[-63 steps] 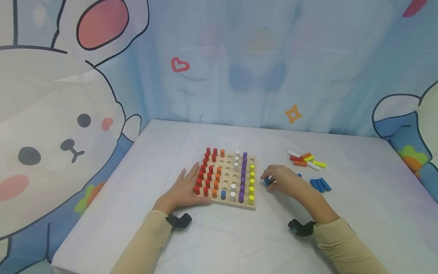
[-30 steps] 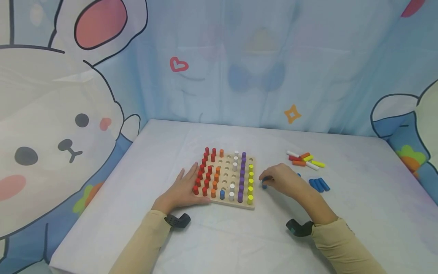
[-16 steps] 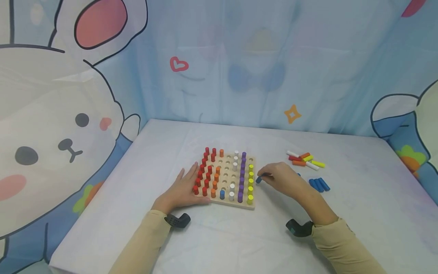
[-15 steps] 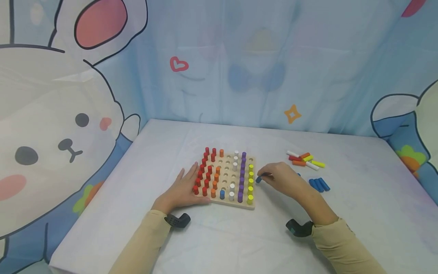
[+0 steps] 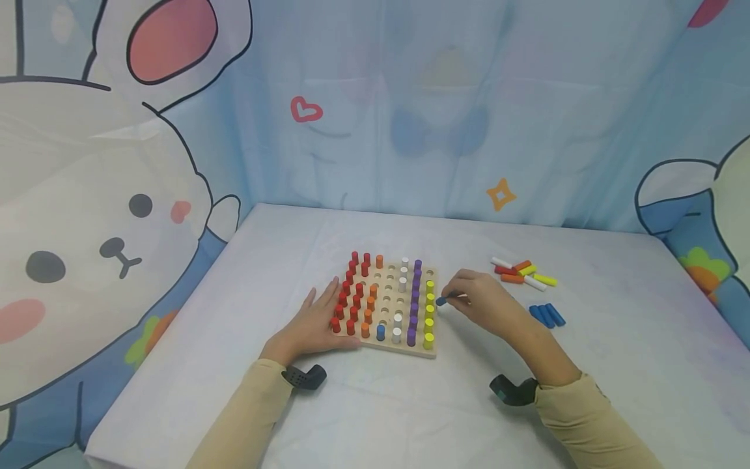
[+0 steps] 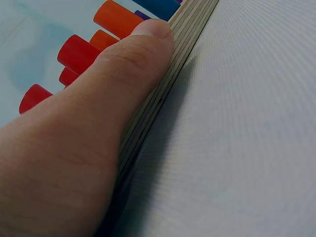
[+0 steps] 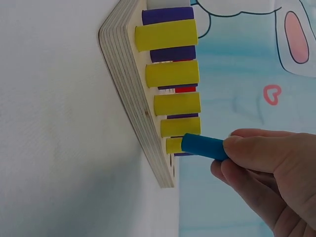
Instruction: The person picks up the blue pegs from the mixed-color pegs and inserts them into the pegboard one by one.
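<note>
Right hand: pinches a blue peg between thumb and fingertips, close to one end; the other end points toward the pegboard. Peg location: above the table, just beside the board's right side, near the yellow pegs. In the right wrist view it overlaps a yellow peg; depth is poor there, so contact cannot be ruled out.

Left hand: fingers straight and spread at the board's left side, thumb laid along the near edge; clasps no peg.

Handling, est.: peg is a short, plain cylinder, probably painted wood; should be light, stiff and hard to break. Smooth paint may slip or roll a little under the fingertips. Best hold: round the sides near the upper end, leaving the lower end free. Board shows layered edges, plywood-like; likely rigid and light enough to slide, so steady it by the rim, clear of the holes.

Spares: four blue pegs lying side by side; mixed pegs heaped behind.

Markings: no brand, label or lettering legible on pegs, board or wrist cameras. Backdrop carries cartoon prints only.
</note>
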`<action>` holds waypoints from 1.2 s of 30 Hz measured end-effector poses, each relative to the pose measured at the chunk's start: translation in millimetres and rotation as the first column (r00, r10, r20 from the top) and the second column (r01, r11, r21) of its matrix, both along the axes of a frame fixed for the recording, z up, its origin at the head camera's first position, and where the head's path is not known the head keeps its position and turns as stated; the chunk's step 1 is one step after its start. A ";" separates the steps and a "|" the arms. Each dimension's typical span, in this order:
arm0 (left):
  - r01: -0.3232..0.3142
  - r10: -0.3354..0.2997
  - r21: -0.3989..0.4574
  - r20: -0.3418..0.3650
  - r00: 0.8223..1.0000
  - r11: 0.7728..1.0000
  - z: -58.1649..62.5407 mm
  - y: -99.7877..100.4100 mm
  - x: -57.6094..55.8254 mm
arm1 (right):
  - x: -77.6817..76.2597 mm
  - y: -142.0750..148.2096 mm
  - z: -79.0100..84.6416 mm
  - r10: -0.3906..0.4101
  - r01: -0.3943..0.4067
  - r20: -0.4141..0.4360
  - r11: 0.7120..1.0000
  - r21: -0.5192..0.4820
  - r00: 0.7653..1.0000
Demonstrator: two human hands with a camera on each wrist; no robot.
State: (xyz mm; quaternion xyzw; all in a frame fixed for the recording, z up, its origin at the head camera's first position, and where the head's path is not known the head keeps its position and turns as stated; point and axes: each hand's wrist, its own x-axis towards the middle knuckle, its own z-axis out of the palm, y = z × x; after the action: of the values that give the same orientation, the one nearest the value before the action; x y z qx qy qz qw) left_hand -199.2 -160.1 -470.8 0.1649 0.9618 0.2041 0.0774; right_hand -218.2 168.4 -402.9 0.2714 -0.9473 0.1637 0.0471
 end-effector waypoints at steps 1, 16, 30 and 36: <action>0.001 -0.001 0.002 -0.003 1.000 1.000 -0.1 0.0 0.2 | 0.3 -0.7 0.2 -0.008 0.008 -0.009 1.000 -0.007 1.000; 0.009 -0.009 0.001 -0.002 1.000 1.000 -0.2 -0.5 -1.2 | 9.5 -10.9 3.6 -0.037 0.011 -0.190 0.990 -0.141 0.981; 0.013 -0.013 -0.003 -0.016 1.000 1.000 0.0 -0.3 -0.2 | 22.2 -30.8 0.1 0.006 -0.081 -0.270 0.961 -0.265 0.963; 0.018 -0.018 0.001 -0.028 0.999 1.000 1.1 -0.9 1.1 | 27.2 -39.5 -2.0 0.044 -0.128 -0.271 0.945 -0.301 0.962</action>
State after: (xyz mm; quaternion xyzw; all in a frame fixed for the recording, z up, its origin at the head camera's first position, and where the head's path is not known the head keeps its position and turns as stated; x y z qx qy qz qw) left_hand -198.2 -161.1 -469.6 0.1763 0.9612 0.2015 0.0656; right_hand -191.0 128.9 -404.9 0.3210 -0.8815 0.2779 0.2065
